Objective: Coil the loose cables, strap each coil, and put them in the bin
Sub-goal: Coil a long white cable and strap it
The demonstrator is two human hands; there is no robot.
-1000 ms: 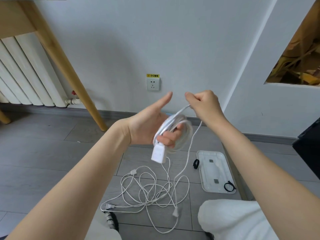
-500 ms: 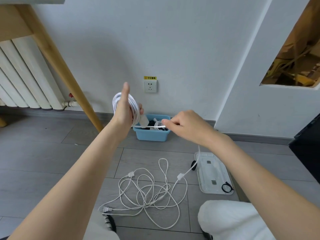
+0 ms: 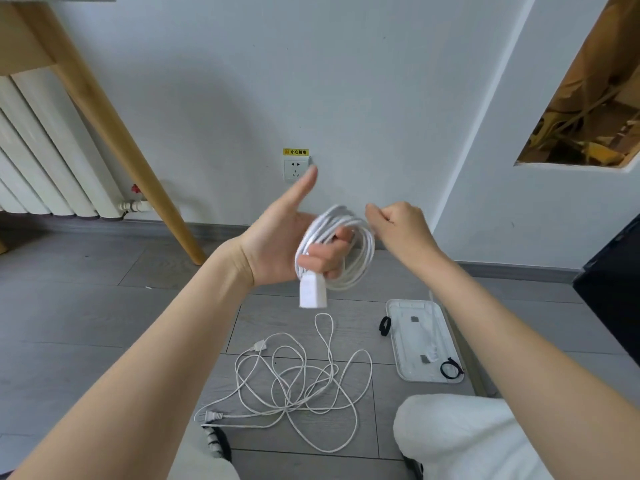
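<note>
Both hands have drawn back together. Left hand (image 3: 277, 244) grips a white cable coil (image 3: 341, 251), fingers curled through it, thumb up. Right hand (image 3: 398, 230) pinches the cable's end beside it. Light, floppy; hold across the loops.

Coil (image 3: 341, 244) motion-blurred; right hand's (image 3: 401, 228) grip on cable unclear; bin hidden behind hands.

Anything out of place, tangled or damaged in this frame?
Only the second white cable, lying in a loose tangle on the floor. The coil in the left hand looks tidy; two black straps lie by the white lid. No damage shows.
</note>
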